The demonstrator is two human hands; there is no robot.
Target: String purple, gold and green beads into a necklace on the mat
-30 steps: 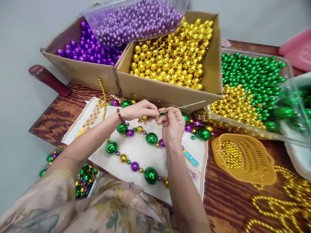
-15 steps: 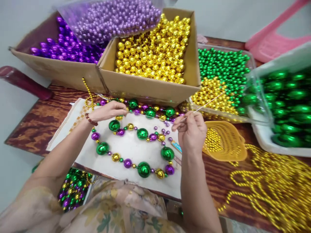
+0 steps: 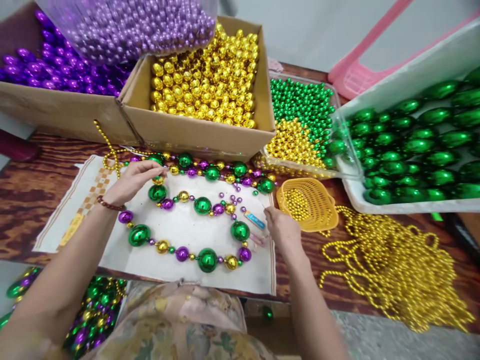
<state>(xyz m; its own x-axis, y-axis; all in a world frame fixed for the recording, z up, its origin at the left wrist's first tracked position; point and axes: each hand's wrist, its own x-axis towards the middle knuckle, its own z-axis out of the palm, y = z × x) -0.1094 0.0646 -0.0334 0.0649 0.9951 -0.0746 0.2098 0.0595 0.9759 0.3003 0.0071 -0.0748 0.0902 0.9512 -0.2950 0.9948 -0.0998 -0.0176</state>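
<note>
Head view: hands parted, right hand out at the cloth's edge

A second earlier the two hands had met over the upper part of the cloth; half a second later they had drawn apart, with a pale line stretched between them. Now the gap was wider. The left hand was at the upper left of the bead strand, its fingertips close by a gold bead; with its thumb out of sight, I could not tell what that grip held. The right hand had moved out past the blue-and-orange packet, near the yellow basket. Its grip was narrow, the fingers curled in — though whether anything was between them could not be told.

The strand lay in a loop on the cloth, over the worktop, and looked undisturbed. Loose purple beads lay in plain view between the hands. For the stringing work, the change suggested a length of thread being pulled through rather than a bead being added — a judgement only, since the line itself no longer showed clearly.
</note>
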